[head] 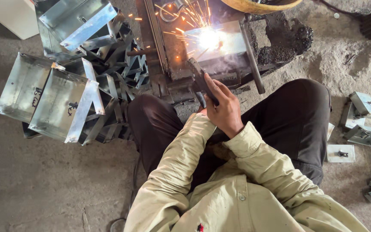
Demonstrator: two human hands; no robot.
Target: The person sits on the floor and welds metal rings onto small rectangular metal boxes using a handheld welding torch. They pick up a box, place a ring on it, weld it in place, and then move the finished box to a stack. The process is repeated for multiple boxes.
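My right hand is shut around the dark handle of a welding electrode holder, which points up and away from me. Its tip meets a shiny sheet-metal box lying on a dark, rusty steel work stand. A white arc burns there and orange sparks fly upward. My left hand is almost wholly hidden under the right hand at the end of its beige sleeve. Whether it grips anything does not show. I sit on the floor with my dark-trousered knees on either side of the stand.
A heap of galvanised sheet-metal trays and bent strips lies at the left. Several small metal boxes with bolts sit on the concrete floor at the right. A yellow basin rim shows at the top, with black slag beside the stand.
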